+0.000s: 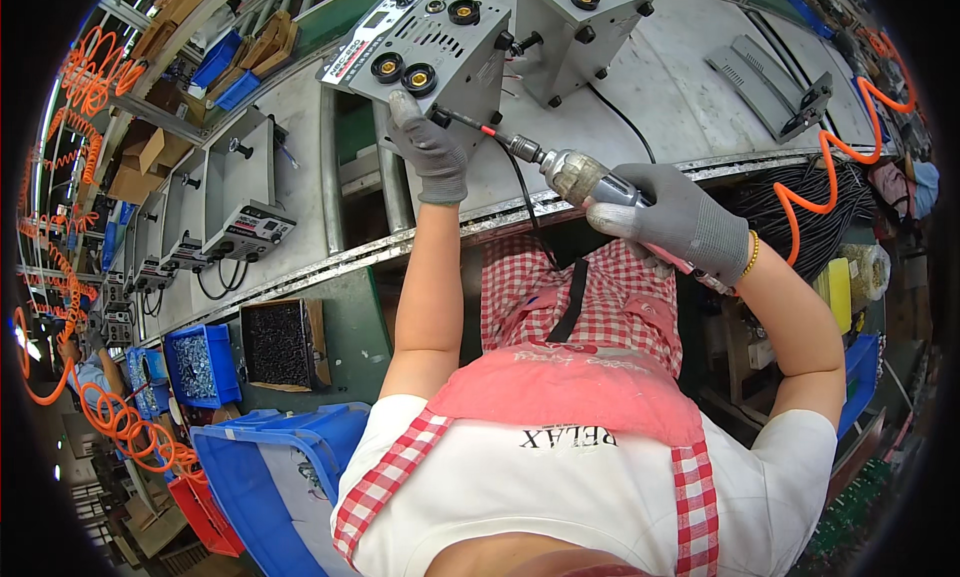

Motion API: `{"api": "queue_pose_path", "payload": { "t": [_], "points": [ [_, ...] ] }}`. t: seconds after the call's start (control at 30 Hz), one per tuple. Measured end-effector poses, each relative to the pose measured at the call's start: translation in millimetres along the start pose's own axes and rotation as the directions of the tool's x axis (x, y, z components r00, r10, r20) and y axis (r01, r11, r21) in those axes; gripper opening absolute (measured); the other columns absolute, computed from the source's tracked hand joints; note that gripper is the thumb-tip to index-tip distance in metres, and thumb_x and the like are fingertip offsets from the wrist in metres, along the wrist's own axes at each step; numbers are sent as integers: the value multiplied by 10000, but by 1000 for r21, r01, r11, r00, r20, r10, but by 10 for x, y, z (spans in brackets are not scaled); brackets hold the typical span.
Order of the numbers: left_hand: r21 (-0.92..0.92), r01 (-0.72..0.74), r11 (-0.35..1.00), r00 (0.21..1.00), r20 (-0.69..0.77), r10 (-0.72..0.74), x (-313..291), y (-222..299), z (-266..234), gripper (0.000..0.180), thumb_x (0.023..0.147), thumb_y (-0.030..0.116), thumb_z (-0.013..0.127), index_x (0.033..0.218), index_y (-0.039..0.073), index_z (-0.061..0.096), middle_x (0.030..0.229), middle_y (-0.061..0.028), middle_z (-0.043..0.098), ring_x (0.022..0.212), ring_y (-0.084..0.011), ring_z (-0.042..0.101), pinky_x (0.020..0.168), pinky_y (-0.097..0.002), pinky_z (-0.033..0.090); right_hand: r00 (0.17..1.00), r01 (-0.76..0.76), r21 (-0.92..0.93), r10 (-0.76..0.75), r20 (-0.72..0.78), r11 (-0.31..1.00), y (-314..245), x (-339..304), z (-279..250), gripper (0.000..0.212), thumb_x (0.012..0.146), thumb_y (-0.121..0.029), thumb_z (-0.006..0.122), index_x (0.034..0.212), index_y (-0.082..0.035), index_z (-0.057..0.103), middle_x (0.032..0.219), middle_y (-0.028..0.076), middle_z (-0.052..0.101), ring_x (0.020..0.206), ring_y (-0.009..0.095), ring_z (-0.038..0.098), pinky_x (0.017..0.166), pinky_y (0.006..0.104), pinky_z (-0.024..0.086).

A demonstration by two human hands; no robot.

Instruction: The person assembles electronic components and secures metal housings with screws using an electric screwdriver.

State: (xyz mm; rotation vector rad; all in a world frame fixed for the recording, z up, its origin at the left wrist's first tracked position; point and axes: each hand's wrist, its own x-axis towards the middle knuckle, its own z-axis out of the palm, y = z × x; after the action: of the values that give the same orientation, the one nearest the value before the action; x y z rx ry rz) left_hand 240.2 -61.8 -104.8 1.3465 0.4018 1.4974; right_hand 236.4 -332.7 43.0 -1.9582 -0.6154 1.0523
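A grey metal power-source case (470,62), with black-ringed sockets on its front panel, lies on the bench in front of me. My left hand (430,155), in a grey glove, is at its near lower corner, with the fingers closed around a small black foot (440,116). My right hand (685,217), also gloved, is wrapped around a power screwdriver (580,177) with a silver head. Its long bit (475,125) points left and meets the black foot beside my left fingers. The glove partly hides the foot.
A second grey case (580,37) stands at the right, near a loose bent metal panel (770,87). More open cases (240,177) line the left. Blue bins (203,365) and a box of black screws (277,345) sit at lower left. An orange coiled hose (825,177) hangs at right.
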Motion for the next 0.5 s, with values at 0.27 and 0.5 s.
{"api": "queue_pose_path", "payload": {
  "t": [0.27,0.5],
  "points": [
    [-277,260,925,966,72,-250,14,284,15,488,971,393,370,1135,-34,540,1038,-105,599,924,-160,586,812,-300,487,1000,24,28,-24,0,999,172,22,31,451,774,-365,712,1028,-8,607,712,12,577,582,67,529,540,238,435],
    [-566,323,759,945,147,-293,207,116,-255,390,959,282,375,1218,31,523,1091,-117,588,958,-219,580,862,-357,483,993,77,232,-95,71,970,730,-14,12,555,692,-350,753,1089,-6,575,862,20,567,712,74,523,654,234,447]
  ]
}}
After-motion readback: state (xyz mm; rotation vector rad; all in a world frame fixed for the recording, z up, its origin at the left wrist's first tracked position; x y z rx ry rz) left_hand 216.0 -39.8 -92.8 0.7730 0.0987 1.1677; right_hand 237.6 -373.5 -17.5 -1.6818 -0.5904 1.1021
